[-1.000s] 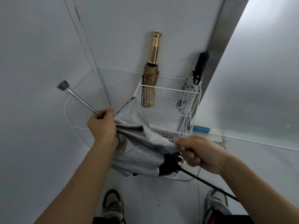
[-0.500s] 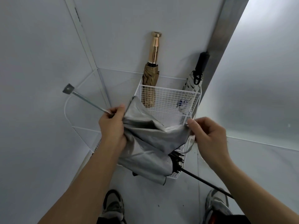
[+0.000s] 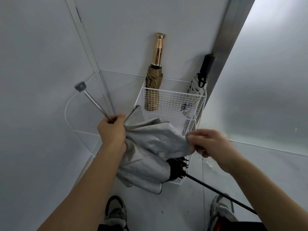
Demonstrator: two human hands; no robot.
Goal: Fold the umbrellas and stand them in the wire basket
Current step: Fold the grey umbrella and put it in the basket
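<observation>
A grey umbrella (image 3: 150, 152) hangs half folded in front of the white wire basket (image 3: 173, 99). My left hand (image 3: 112, 130) grips it at the top of the canopy, where a metal tip with a grey cap (image 3: 80, 85) sticks out up-left. My right hand (image 3: 210, 144) pinches a fold of the grey cloth at its right edge. The umbrella's black shaft (image 3: 216, 192) runs down-right past my right foot. A folded tan umbrella with a gold handle (image 3: 154, 80) and a folded white patterned umbrella with a black handle (image 3: 199, 84) stand in the basket.
The basket stands on the floor in a corner, against a pale wall and beside a metal door frame (image 3: 233, 25). My two shoes (image 3: 115, 212) are on the grey floor below. A thin white cable (image 3: 66, 110) curves along the left wall.
My right hand let go near the black ribs, rose to the cloth's right edge and now pulls a fold rightward. My left hand shifted right with the tip tilting more upright.
</observation>
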